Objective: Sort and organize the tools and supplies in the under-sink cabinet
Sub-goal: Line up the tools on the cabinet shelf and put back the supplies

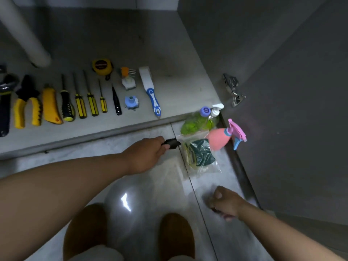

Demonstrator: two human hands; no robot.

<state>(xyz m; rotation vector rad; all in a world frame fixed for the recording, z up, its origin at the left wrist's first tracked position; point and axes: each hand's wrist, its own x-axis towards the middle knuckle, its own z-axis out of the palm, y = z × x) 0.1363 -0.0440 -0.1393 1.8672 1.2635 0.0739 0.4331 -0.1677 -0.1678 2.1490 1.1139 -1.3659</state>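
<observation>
Your left hand (148, 153) is low over the floor tile, thumb and fingers pinched round a small black object (171, 144) just beside the zip bag (199, 156); likely the next piece for the tool line. Right hand (224, 203) is down by the open cabinet door (301, 129), fingers curled and blurred, so I can't tell whether it holds anything. On the cabinet floor (169, 44) the tools lie side by side, handles toward you, seemingly grouped by kind so each reads at a glance. Count: one pliers (28, 102), one utility knife (50, 104), four screwdrivers (80, 103), one black pointed tool (116, 100), one tape measure (102, 66), one hex key set (128, 71), one white round fitting (128, 82), one blue round fitting (131, 102), one scraper (151, 91). A dark wrench (4, 102) is partly cut off at left. Liquids sit apart on the tile, probably kept off the metal. Three bottles: green bottle (197, 124), white pump bottle (216, 109), pink spray bottle (220, 137).
</observation>
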